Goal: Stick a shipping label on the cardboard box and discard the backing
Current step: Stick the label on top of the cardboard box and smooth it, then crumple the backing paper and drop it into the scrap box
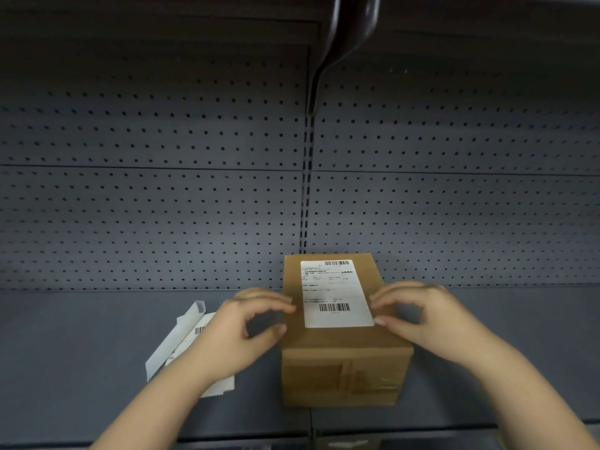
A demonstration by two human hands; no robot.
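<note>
Two bare hands flank a cardboard box (344,352) standing on a grey shelf (81,345) in front of a perforated back panel (162,190). A white shipping label (336,293) lies flat on the box's top face, barcodes at both ends. The left hand (240,326) is curled loosely with fingertips at the box's left top edge, gripping nothing. The right hand (422,316) is likewise half open, thumb touching the label's near right corner, fingers at the right edge, holding nothing. White backing paper (181,339) lies on the shelf left of the box, partly under the left forearm.
</note>
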